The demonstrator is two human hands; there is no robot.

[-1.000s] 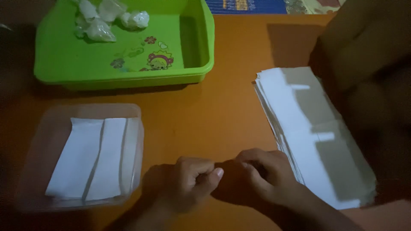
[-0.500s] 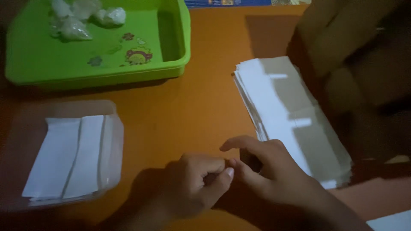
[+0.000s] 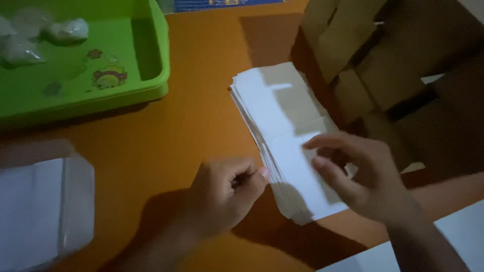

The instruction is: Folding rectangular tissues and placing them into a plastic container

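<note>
- Left hand (image 3: 224, 194) curled into a loose fist, knuckles at the near-left edge of the white paper stack (image 3: 282, 131) — whether it pinches anything, cannot tell.
- Right hand (image 3: 360, 176) hovers over the stack's near end, fingers spread, holding nothing.
- Bare orange table (image 3: 201, 111) lies open left of the stack.
- Farther back — green tray (image 3: 146, 70) left, cardboard box (image 3: 403, 65) crowding the stack's right edge.

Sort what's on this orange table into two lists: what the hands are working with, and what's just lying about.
In hand:
- stack of white paper sheets
- right hand, fingers spread over the stack
- left hand, curled at the stack's left edge

Lying about:
- green tray with small clear-wrapped bundles
- clear plastic container holding white slips
- brown cardboard box
</note>
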